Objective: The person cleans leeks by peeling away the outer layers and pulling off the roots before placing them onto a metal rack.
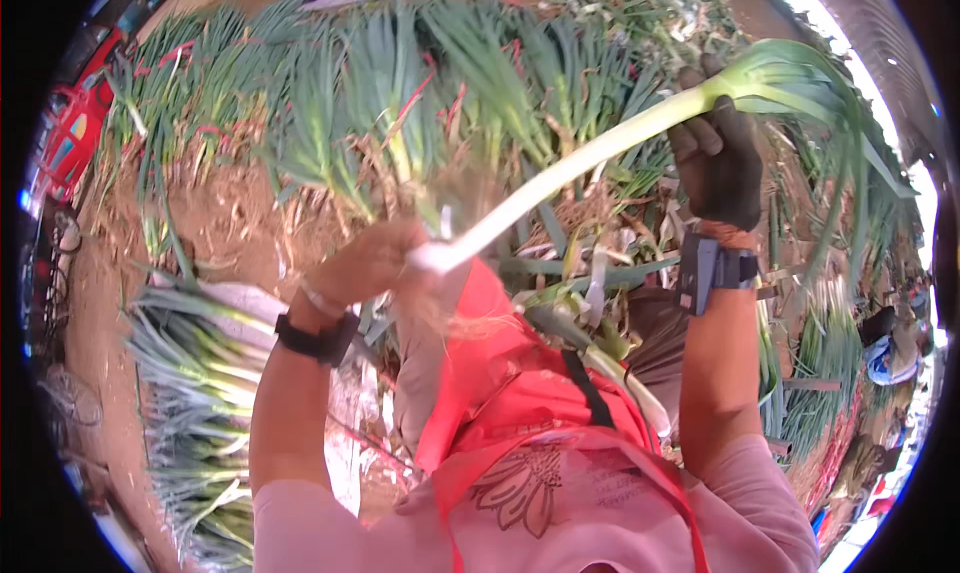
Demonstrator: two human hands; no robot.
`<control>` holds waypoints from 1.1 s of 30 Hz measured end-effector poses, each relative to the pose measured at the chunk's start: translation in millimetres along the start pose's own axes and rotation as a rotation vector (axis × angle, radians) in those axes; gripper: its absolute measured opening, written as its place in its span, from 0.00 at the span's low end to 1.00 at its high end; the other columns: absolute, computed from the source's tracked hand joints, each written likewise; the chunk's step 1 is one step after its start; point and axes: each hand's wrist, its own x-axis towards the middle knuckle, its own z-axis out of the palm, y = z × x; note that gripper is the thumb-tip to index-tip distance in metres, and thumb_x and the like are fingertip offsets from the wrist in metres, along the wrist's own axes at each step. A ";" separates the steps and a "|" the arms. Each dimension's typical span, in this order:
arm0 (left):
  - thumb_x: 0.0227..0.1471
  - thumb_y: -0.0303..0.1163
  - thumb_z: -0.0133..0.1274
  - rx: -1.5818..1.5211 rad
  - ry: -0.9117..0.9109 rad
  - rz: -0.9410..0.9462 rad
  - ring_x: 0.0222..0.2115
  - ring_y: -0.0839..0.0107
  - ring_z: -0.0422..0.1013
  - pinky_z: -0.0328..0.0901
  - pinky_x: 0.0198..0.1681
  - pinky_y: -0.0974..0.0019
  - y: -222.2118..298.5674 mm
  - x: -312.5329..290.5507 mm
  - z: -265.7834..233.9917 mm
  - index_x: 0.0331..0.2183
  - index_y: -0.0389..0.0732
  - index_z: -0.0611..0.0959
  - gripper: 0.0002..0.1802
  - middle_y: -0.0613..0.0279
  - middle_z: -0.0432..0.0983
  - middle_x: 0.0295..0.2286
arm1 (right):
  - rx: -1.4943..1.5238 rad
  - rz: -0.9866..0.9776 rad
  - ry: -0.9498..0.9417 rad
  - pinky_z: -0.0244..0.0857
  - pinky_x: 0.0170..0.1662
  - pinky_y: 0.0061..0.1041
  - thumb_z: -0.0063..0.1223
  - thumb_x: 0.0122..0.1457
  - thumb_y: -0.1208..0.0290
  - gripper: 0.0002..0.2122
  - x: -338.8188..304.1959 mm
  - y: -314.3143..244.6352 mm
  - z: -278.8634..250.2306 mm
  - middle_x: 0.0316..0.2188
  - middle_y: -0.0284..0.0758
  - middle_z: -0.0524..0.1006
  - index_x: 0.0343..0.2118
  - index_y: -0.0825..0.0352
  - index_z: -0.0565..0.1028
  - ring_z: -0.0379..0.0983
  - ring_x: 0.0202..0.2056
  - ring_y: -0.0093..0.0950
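Observation:
A long leek stretches diagonally in front of me, its white root end low on the left and its green leaves bending down on the right. My right hand, in a dark glove, is closed around the stalk just below the leaves. At the root end, my bare left hand is closed, its fingers against the white base and partly smeared by motion. Pale, stringy roots hang blurred below that end. Another leek lies across my lap, over the red apron.
Untrimmed leeks with red ties stand in a broad row ahead. Cleaned leeks are piled at my left on a pale sheet. Loose leaves and trimmings cover the ground before my knees. Brown soil shows at left; more leeks lie right.

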 end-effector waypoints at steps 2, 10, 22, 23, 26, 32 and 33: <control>0.46 0.32 0.63 0.114 0.099 0.069 0.29 0.83 0.69 0.64 0.30 0.75 -21.9 -0.5 -3.0 0.30 0.41 0.75 0.12 0.71 0.74 0.27 | -0.114 0.019 0.002 0.60 0.31 0.16 0.44 0.63 0.74 0.20 0.3 6.9 -19.7 0.45 0.40 0.72 0.57 0.71 0.60 0.61 0.22 0.11; 0.37 0.27 0.63 0.815 0.431 0.600 0.23 0.58 0.64 0.61 0.25 0.61 -16.9 8.5 21.5 0.32 0.38 0.74 0.18 0.58 0.64 0.25 | -1.170 -0.146 0.138 0.69 0.32 0.23 0.49 0.59 0.77 0.16 1.6 23.0 -63.3 0.39 0.38 0.74 0.51 0.71 0.69 0.72 0.30 0.25; 0.41 0.30 0.62 0.495 0.254 0.320 0.24 0.69 0.70 0.63 0.27 0.68 -10.7 5.1 7.1 0.29 0.41 0.77 0.11 0.63 0.71 0.25 | -0.123 0.088 0.183 0.65 0.32 0.23 0.49 0.59 0.78 0.22 -9.6 12.1 -22.8 0.44 0.42 0.73 0.56 0.71 0.62 0.65 0.23 0.18; 0.41 0.30 0.62 0.495 0.258 0.325 0.24 0.69 0.70 0.63 0.27 0.68 -13.1 3.0 1.9 0.29 0.41 0.77 0.11 0.63 0.71 0.25 | -0.110 0.076 0.228 0.62 0.36 0.20 0.45 0.61 0.77 0.22 -14.3 15.7 0.4 0.49 0.46 0.70 0.58 0.74 0.58 0.62 0.23 0.13; 0.42 0.31 0.63 0.175 0.118 0.104 0.25 0.73 0.68 0.62 0.29 0.71 -10.7 6.4 -7.9 0.31 0.40 0.79 0.12 0.64 0.72 0.25 | 0.011 0.129 -0.018 0.63 0.37 0.20 0.44 0.61 0.77 0.21 -22.3 3.9 -23.5 0.52 0.49 0.68 0.57 0.73 0.59 0.63 0.24 0.12; 0.42 0.33 0.63 0.478 0.104 0.243 0.24 0.74 0.68 0.61 0.27 0.68 3.4 17.2 -3.4 0.28 0.38 0.77 0.12 0.66 0.70 0.22 | -0.180 0.057 0.193 0.62 0.32 0.17 0.44 0.62 0.76 0.15 -19.9 5.8 -41.4 0.43 0.43 0.72 0.51 0.73 0.65 0.63 0.23 0.12; 0.41 0.33 0.63 0.584 0.144 0.301 0.23 0.70 0.68 0.61 0.27 0.67 8.2 18.3 -0.7 0.28 0.38 0.77 0.13 0.63 0.69 0.21 | -0.155 0.045 0.224 0.62 0.31 0.17 0.45 0.62 0.76 0.12 -19.1 5.6 -43.0 0.38 0.39 0.74 0.48 0.72 0.68 0.63 0.22 0.12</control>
